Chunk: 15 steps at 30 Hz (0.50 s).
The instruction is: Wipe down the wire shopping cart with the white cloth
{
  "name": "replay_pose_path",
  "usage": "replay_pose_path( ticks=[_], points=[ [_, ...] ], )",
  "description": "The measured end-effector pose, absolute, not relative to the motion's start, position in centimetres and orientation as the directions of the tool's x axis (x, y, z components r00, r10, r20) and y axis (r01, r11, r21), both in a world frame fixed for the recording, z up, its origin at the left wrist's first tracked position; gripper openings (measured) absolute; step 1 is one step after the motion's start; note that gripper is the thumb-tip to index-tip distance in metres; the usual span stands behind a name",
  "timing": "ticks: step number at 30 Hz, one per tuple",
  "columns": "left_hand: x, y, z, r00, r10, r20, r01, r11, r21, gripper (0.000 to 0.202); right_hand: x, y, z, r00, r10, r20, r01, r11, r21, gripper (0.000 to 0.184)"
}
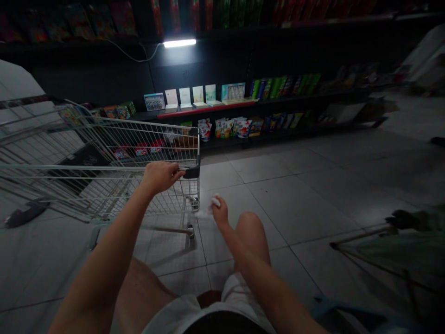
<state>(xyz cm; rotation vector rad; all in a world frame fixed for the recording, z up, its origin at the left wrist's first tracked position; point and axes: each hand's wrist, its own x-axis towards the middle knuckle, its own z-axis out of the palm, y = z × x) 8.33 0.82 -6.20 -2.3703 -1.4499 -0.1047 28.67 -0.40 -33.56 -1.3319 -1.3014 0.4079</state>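
— At the cart's handle end, low in the shop aisle: hand status?
— left hand (162, 176) is wrapped over the handle (104, 168), fingers curled round the bar, right next to its dark end cap (192, 172). Firm grip.
— Other one?
— right hand (219, 212) is lower, just right of the cart's rear corner post, above the tiled floor (295, 185). Fingers are closed round a white wad (215, 202). Cloth or tissue, can't tell. It sticks out at the top of the fist, and a pale blur trails left towards the post. Contact with the frame: can't tell.
— Cart itself?
— Wire shopping cart (139, 139), upright on its wheels, with the rear wheel (190, 230) below the post. The view is from low down; a bare knee (250, 227) sits just right of the right hand.
— Anything in the basket?
— A dark panel (85, 160) shows through the mesh. In the basket or behind it, can't tell. The coloured packs seen through the wires look like shelf stock beyond.
— Shelves?
— Dark shelving (208, 109) runs along the back. The middle shelf has pale boxes (191, 95) standing in a row and green packs (281, 86) to their right. The bottom shelf has bright snack bags (229, 126). The top row is red and green packs, dim. A lit tube (180, 43) hangs above.
— Else?
— A dark slipper-like thing (24, 213) lies on the floor at left. At right is a green object on a thin frame (399, 241), blurred.
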Motion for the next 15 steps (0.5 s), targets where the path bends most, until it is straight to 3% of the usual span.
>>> replay_pose_path(
  ticks=[3,6,10,15],
  points=[
    [8.2,0.4,-6.1,0.472,0.846,0.249,0.872,-0.406,-0.274,0.051,28.4,1.2,-26.3,0.481,0.677,0.557,0.351,0.433,-0.830,0.032],
    [8.1,0.1,-6.2,0.479,0.842,0.248,0.869,-0.415,-0.270,0.051,26.3,1.0,-20.2,0.453,0.537,0.712,0.320,0.648,-0.692,0.026],
    [7.7,-0.3,-6.3,0.503,0.826,0.254,0.859,-0.447,-0.249,0.049,24.4,0.2,-19.6,0.280,0.533,0.799,0.338,0.724,-0.601,0.029],
    [7.0,-1.3,-6.3,0.528,0.807,0.264,0.847,-0.477,-0.235,0.051,27.7,0.8,-20.8,0.207,0.659,0.723,0.364,0.634,-0.682,0.028]
  ],
)
